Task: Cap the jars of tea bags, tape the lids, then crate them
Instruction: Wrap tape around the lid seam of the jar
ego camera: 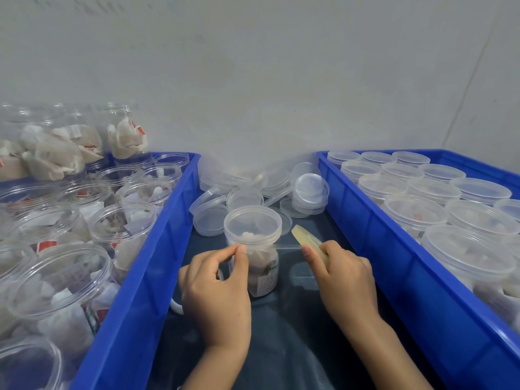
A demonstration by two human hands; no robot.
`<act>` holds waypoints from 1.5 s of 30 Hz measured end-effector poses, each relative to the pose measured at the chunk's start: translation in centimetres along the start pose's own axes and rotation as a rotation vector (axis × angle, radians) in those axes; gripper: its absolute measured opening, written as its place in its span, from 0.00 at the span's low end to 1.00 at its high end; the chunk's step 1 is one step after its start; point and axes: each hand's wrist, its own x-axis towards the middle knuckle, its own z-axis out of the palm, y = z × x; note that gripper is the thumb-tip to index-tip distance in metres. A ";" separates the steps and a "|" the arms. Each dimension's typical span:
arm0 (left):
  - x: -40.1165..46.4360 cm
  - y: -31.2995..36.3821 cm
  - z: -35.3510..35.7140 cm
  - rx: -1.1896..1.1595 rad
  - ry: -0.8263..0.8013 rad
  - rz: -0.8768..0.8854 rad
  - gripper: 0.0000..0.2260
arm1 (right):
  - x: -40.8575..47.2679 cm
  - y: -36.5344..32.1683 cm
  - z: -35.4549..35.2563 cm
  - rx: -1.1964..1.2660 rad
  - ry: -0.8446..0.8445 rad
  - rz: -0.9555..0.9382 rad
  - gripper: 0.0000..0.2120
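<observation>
A clear jar of tea bags (pixel 260 266) with its translucent lid (pixel 252 220) on stands between the two blue crates. My left hand (pixel 216 288) pinches the end of a clear tape strip (pixel 287 247) against the jar just under the lid. My right hand (pixel 346 280) grips a yellowish tape roll (pixel 305 238) to the right of the jar. The strip runs taut from the roll to the jar.
The left blue crate (pixel 166 237) holds several uncapped jars of tea bags. The right blue crate (pixel 374 237) holds several capped jars. Loose lids (pixel 309 190) lie piled behind the jar against the grey wall. A white ring (pixel 176 305) lies near my left wrist.
</observation>
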 end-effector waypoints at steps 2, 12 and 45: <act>0.0 -0.1 0.0 0.004 -0.011 -0.010 0.03 | 0.0 0.1 0.1 0.003 0.000 -0.006 0.33; 0.4 0.4 0.0 -0.177 -0.069 -0.230 0.07 | 0.3 0.0 0.3 0.008 0.003 -0.005 0.34; 0.3 -0.6 0.2 -0.032 -0.582 -0.058 0.41 | 1.0 2.0 -0.5 -0.122 0.036 0.052 0.07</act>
